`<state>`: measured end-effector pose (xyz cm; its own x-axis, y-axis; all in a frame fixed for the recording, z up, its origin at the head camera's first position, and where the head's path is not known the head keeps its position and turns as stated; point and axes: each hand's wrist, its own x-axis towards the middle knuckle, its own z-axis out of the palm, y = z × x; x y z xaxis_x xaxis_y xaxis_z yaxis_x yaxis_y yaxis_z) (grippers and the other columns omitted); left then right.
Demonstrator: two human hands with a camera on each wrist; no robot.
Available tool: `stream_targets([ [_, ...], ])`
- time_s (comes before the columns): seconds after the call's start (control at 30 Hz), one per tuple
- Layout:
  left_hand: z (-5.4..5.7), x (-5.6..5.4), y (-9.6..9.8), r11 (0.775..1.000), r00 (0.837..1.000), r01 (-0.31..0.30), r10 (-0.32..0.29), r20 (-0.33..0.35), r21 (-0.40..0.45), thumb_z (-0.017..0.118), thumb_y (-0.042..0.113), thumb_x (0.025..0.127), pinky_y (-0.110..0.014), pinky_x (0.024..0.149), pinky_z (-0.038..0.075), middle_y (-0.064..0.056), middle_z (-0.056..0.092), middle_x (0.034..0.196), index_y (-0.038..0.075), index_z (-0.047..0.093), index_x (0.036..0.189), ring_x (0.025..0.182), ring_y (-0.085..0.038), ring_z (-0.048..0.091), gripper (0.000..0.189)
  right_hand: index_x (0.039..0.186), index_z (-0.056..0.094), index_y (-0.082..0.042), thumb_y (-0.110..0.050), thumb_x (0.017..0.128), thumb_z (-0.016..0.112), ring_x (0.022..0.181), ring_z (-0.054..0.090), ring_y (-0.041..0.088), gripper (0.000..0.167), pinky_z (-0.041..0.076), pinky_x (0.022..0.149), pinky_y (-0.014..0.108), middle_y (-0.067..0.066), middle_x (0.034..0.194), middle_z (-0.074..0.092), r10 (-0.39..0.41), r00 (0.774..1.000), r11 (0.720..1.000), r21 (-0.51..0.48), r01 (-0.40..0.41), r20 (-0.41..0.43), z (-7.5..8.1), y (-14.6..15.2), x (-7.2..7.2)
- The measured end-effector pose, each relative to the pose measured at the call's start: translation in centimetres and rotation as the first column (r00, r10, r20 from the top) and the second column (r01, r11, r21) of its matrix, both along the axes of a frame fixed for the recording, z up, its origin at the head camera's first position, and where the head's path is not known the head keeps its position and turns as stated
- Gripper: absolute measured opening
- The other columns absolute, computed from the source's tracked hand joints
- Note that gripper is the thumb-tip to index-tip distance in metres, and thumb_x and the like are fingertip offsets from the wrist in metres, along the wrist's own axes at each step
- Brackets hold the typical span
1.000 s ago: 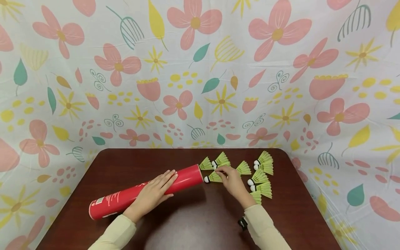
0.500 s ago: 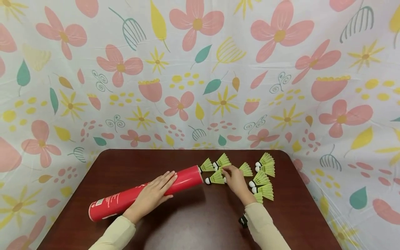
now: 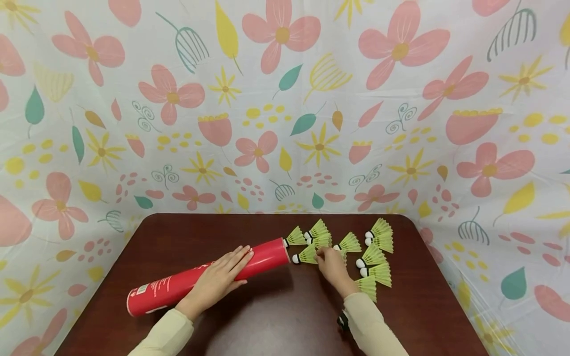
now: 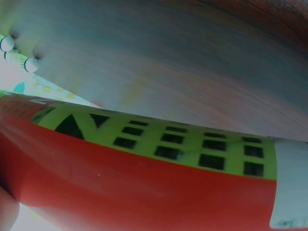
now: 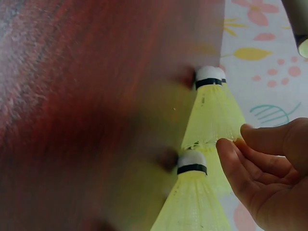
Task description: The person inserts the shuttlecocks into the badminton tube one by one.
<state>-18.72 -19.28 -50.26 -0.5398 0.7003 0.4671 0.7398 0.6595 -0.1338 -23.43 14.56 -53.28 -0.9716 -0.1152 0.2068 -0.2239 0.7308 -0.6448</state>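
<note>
A long red shuttlecock tube [image 3: 178,286] lies slanted on the table, its right end near the shuttlecocks. My left hand [image 3: 217,276] rests across the tube, fingers laid over it and thumb on the near side. In the left wrist view the red tube wall [image 4: 144,197] fills the lower half. My right hand [image 3: 334,267] is at the skirt of a yellow-green shuttlecock [image 3: 305,254] whose white cork points toward the tube's end. In the right wrist view thumb and fingertips pinch that skirt's rim. Another shuttlecock [image 5: 192,192] is close below, partly hidden by the hand in the head view.
One shuttlecock [image 3: 295,236] lies by the tube's right end, with a group [image 3: 318,232] behind. A shuttlecock [image 3: 349,242] lies beyond my right hand. Several more [image 3: 376,269] lie at right. The dark brown table [image 3: 267,321] backs onto a flower-print cloth [image 3: 285,123].
My right hand has moved slightly nearer and to the right, from the back group to the front shuttlecock's skirt. My left hand and the tube have stayed in place.
</note>
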Motion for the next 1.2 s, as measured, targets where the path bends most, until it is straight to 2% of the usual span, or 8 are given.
stream_targets([
  [0.23, -0.3, -0.1, -0.1, 1.000, 1.000, 0.016, -0.016, -0.019, 0.016, 0.078, 0.036, 0.080, -0.041, 0.102, 0.043, -0.012, 0.039, 0.150, 0.007, 0.037, 0.148, 0.132, -0.030, 0.045, 0.084, 0.091, 0.070, 0.006, 0.001, 0.086, 0.068, 0.074, 0.067, 0.027, 0.007, 0.055, 0.062, 0.036, 0.017, 0.086, 0.069, 0.000, 0.998, 1.000, -0.014, -0.001, -0.069, -0.8, -0.1, 0.1],
  [0.5, -0.3, -0.2, -0.1, 1.000, 1.000, 0.003, -0.003, -0.011, 0.007, 0.081, 0.033, 0.077, -0.040, 0.104, 0.041, -0.011, 0.037, 0.151, 0.008, 0.036, 0.149, 0.134, -0.029, 0.043, 0.088, 0.088, 0.071, 0.003, 0.001, 0.086, 0.068, 0.074, 0.066, 0.024, 0.005, 0.054, 0.062, 0.035, 0.014, 0.085, 0.070, -0.010, 0.997, 0.999, -0.040, 0.007, -0.074, -0.8, -0.1, 0.3],
  [0.6, -0.3, -0.2, -0.1, 1.000, 1.000, 0.000, 0.000, -0.007, 0.001, 0.077, 0.036, 0.081, -0.040, 0.105, 0.041, -0.010, 0.036, 0.152, 0.008, 0.035, 0.149, 0.134, -0.029, 0.042, 0.085, 0.090, 0.072, 0.002, 0.000, 0.086, 0.068, 0.072, 0.066, 0.022, 0.005, 0.054, 0.061, 0.034, 0.012, 0.084, 0.070, -0.010, 0.997, 0.999, -0.045, 0.007, -0.079, -0.6, -0.1, 0.3],
  [0.73, -0.5, -0.2, -0.1, 1.000, 1.000, 0.001, -0.001, -0.007, -0.006, 0.067, 0.043, 0.088, -0.039, 0.106, 0.040, -0.010, 0.036, 0.152, 0.009, 0.035, 0.149, 0.136, -0.026, 0.040, 0.077, 0.090, 0.072, 0.001, 0.000, 0.086, 0.068, 0.068, 0.064, 0.019, 0.005, 0.053, 0.060, 0.032, 0.009, 0.080, 0.069, -0.006, 0.996, 0.998, -0.070, -0.001, -0.093, -0.2, 0.0, 0.5],
  [0.83, -0.7, -0.3, -0.1, 1.000, 1.000, 0.010, -0.010, -0.018, 0.002, 0.066, 0.043, 0.089, -0.039, 0.105, 0.041, -0.010, 0.037, 0.152, 0.009, 0.037, 0.148, 0.135, -0.027, 0.042, 0.075, 0.088, 0.071, 0.000, -0.001, 0.087, 0.068, 0.065, 0.062, 0.016, 0.004, 0.052, 0.057, 0.030, 0.006, 0.076, 0.067, -0.007, 0.997, 0.992, -0.127, -0.003, -0.079, 0.3, 0.1, 0.7],
  [1.03, -0.7, -0.5, 0.0, 1.000, 1.000, 0.009, -0.009, -0.016, 0.003, 0.081, 0.033, 0.077, -0.039, 0.105, 0.041, -0.011, 0.039, 0.150, 0.008, 0.037, 0.148, 0.132, -0.029, 0.045, 0.087, 0.089, 0.070, -0.003, -0.005, 0.090, 0.066, 0.068, 0.065, 0.017, 0.004, 0.053, 0.057, 0.027, 0.005, 0.076, 0.067, -0.005, 0.999, 0.973, -0.233, -0.005, -0.043, 1.8, 0.1, 1.1],
  [1.2, -0.7, -0.5, 0.1, 1.000, 1.000, 0.003, -0.003, -0.005, 0.001, 0.084, 0.030, 0.073, -0.041, 0.105, 0.041, -0.012, 0.040, 0.149, 0.008, 0.036, 0.149, 0.133, -0.029, 0.044, 0.092, 0.091, 0.069, -0.002, -0.005, 0.091, 0.065, 0.075, 0.068, 0.023, 0.005, 0.056, 0.062, 0.025, 0.008, 0.082, 0.069, -0.001, 0.999, 0.952, -0.307, -0.014, -0.052, 2.7, 0.0, 1.4],
])
